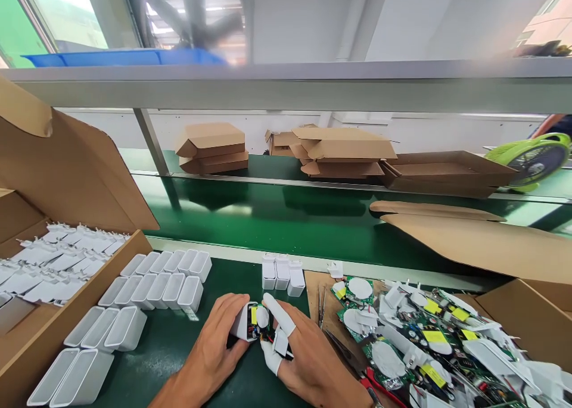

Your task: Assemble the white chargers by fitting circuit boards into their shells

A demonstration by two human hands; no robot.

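My left hand point(212, 345) is wrapped round a small white plastic housing point(241, 323), its open side facing right. My right hand point(308, 357), with white coverings on the thumb and a finger, grips a small circuit board point(261, 317) with a yellow-wrapped part and a round white pad. The board sits at the mouth of the housing, partly inside or against it; the fingers hide how deep. A white plastic end piece point(281, 342) is also between my right fingers. Both hands are close together above the green work mat point(147, 366).
Rows of open white housings point(125, 327) stand at left, beside a carton point(67, 324) of white parts. Three white units point(282, 274) stand ahead. Circuit boards point(388, 360) pile up at right, near tweezers point(322, 305) and red-handled pliers point(370, 384). A metal shelf point(286, 92) crosses above.
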